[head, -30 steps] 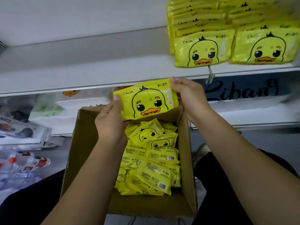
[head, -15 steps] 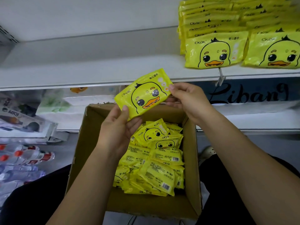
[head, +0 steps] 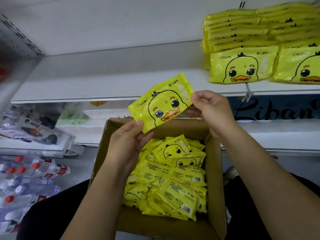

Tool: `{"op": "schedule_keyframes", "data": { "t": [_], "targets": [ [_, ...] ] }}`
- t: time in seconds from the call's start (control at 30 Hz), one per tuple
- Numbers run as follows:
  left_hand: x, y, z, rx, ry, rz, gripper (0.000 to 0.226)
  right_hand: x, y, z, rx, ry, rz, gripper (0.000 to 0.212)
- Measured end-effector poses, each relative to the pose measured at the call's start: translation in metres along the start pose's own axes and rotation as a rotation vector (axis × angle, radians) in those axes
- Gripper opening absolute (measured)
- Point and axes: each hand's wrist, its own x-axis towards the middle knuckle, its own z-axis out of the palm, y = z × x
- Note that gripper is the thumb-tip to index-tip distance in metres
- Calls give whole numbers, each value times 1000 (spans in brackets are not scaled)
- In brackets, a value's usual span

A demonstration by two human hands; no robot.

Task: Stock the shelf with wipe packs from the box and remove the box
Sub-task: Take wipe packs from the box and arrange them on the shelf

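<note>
A yellow wipe pack (head: 161, 103) with a duck face hangs tilted above the open cardboard box (head: 214, 184). My left hand (head: 128, 144) pinches its lower left corner. My right hand (head: 211, 110) pinches its right edge. Several more yellow packs (head: 173, 179) lie loose inside the box, which rests on my lap. On the white shelf (head: 103, 75), at the right, two rows of the same packs (head: 242, 66) stand stacked face out.
Water bottles (head: 26, 179) with red caps lie on the floor at the left. A lower shelf holds flat packaged goods (head: 34, 129) at the left. A dark sign with script lettering (head: 277, 110) runs under the upper shelf at the right. The shelf's left half is bare.
The held pack has rotated from level to tilted, its right end raised and its left end lowered. Both hands kept their hold. The view shifted slightly left and down.
</note>
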Motion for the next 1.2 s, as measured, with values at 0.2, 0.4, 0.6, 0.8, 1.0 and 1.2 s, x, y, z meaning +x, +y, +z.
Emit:
{"op": "schedule_keyframes", "data": {
  "t": [0.2,0.4,0.6,0.8,1.0,1.2],
  "targets": [
    [23,31,38,279,-156,8,43,13,-19,-11,-22,28,-202,11],
    [57,49,72,464,-121,174,27,26,-20,-20,-221,156,-333,16],
    [128,90,101,487,-102,372,30,44,-15,-25,-594,236,-476,31],
    [208,96,128,588,1,534,22,73,4,-14,-771,183,-560,38],
    [267,94,150,707,50,553,17,84,30,7,-1043,168,-522,51],
    [299,90,163,764,12,641,21,94,27,12,-1124,208,-473,50]
  ]
}}
